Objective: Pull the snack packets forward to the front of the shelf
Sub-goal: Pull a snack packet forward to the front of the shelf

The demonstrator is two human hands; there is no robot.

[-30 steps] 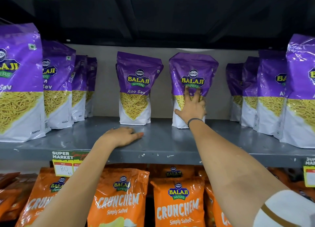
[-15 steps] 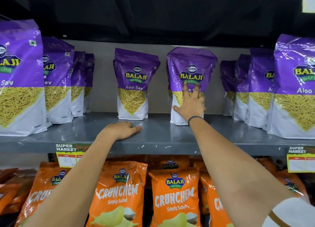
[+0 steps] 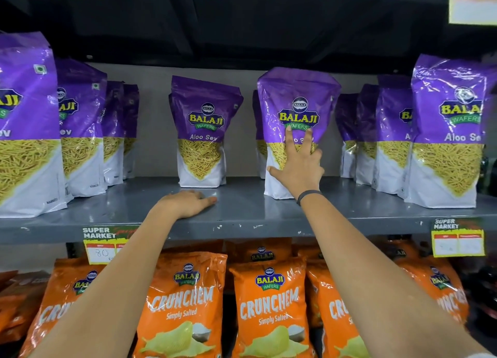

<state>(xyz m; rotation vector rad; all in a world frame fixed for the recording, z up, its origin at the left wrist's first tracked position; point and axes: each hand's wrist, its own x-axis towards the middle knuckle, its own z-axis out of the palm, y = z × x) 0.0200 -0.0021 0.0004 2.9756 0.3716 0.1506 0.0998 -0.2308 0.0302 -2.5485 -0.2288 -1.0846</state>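
When scanning across the grey shelf [image 3: 242, 215], find purple packets [image 3: 80, 129] standing upright along it. At far left and far right, note the left row [image 3: 24, 142] and the right row [image 3: 446, 142] already reaching the near edge. Between these, see a wide bare stretch with only two short files set far back by the rear wall [image 3: 156, 142]: the middle packet [image 3: 204, 120] on the left and the target packet [image 3: 295, 102] on the right, each with another mostly hidden behind it. Below the shelf, pass over the orange packets [image 3: 269, 304] and the price tags [image 3: 457, 243] on the near lip.

Find the right hand [image 3: 298, 169] laid on the face of the target packet, fingers spread open across the label and the yellow panel, thumb stretched to the lower left edge, outer fingers bending towards the right side; pressing, it seems, rather than clasping. Find the left hand [image 3: 185, 204] palm down on the bare shelf just in front of the middle packet, fingers loosely extended, holding nothing. Spot a dark band [image 3: 309, 194] on the right wrist.

Judge the packet light, soft and crinkly, with slick film and brittle strands inside; expect an easy slide on the painted metal, but a forward tip if drawn from high up. Best take hold low, round both side edges near the base, or hook behind the back, and draw towards the near edge without squeezing.
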